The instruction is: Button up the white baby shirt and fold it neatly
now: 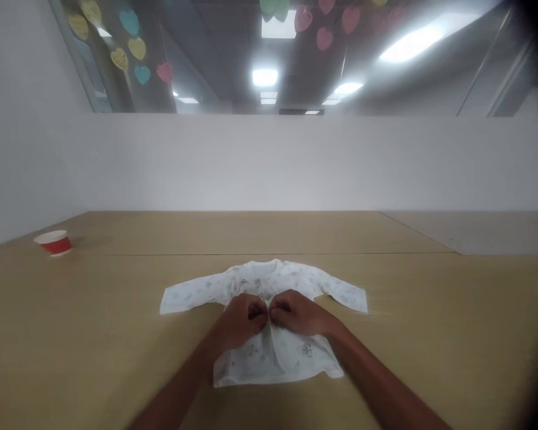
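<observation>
A small white baby shirt (291, 367) with a faint printed pattern lies spread on the table, its collar pointing away from me and both long sleeves stretched out sideways. My left hand (245, 319) pinches the cloth at the middle of the front. Right beside it, my right hand (296, 313) pinches the other side of the front placket, fingertips almost touching those of the left. Between the two hands the fabric is lifted into a small ridge that runs down toward the hem. Any fastener under the fingertips is hidden.
The wooden table (430, 334) stretches out around the shirt, with a seam across it. On the far left stands a red and white paper bowl (56, 243). A white wall (269, 161) rises behind the table, below glass with heart-shaped notes (129, 22).
</observation>
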`<state>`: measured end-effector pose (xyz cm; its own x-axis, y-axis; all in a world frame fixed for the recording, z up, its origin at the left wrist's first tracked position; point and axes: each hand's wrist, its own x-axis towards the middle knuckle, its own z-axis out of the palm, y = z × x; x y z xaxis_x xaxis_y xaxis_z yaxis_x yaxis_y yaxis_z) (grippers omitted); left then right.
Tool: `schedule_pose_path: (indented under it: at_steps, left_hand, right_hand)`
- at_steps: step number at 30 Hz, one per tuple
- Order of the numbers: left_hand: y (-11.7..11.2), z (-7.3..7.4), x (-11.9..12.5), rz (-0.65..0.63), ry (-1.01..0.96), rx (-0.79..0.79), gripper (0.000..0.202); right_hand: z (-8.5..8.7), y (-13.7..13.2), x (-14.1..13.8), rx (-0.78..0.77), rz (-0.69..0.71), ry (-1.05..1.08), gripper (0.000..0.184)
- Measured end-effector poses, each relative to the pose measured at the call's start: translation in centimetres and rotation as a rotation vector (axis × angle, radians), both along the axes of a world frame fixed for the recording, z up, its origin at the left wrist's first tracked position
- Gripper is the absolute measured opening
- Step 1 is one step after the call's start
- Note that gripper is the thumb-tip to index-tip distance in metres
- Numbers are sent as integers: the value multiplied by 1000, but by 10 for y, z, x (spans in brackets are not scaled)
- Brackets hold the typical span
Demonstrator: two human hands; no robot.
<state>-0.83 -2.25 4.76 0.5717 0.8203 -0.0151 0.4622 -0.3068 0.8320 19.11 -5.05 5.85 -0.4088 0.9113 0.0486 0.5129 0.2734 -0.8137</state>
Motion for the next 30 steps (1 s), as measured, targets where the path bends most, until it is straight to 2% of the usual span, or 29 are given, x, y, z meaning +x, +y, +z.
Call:
schedule_pose_path:
  at_steps: [4,9,18,24,28,30]
  left_hand:
    - [1,-4,0,0,-70,-71,12]
    - [1,-4,1,6,-112,-123,15]
    - [-2,1,6,33,-32,38,21]
    - [-3,-2,8,81,19,124,19]
    - [-3,-2,6,45,15,106,36]
    - [-3,-1,4,3,16,147,36]
  right_hand:
    - [-1,-1,0,-67,5,82,17]
    - [-7,-3,-6,-17,-63,78,10]
    - [-9,-8,-14,273,-123,-228,8]
    - [-8,-8,-17,358,-106,-329,12]
    - [-12,-8,-17,420,-96,-379,14]
    - [-13,-7,-17,429,-101,-394,13]
